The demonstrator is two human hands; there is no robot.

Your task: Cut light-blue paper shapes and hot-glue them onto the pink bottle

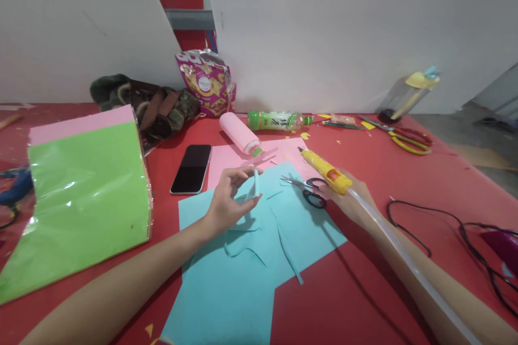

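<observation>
With left-hand fingers (243,206), pinching a small light-blue paper piece (254,190) above flat turquoise paper sheets (226,302); with right hand (356,200), gripping a yellow plastic glue gun (319,165) at the sheets' right. Likely readying glue; calls for steady aim.

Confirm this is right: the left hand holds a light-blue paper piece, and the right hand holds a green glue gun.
Wrong colour: the head view shows the glue gun in the right hand is yellow. The left hand does hold a light-blue paper piece.
</observation>
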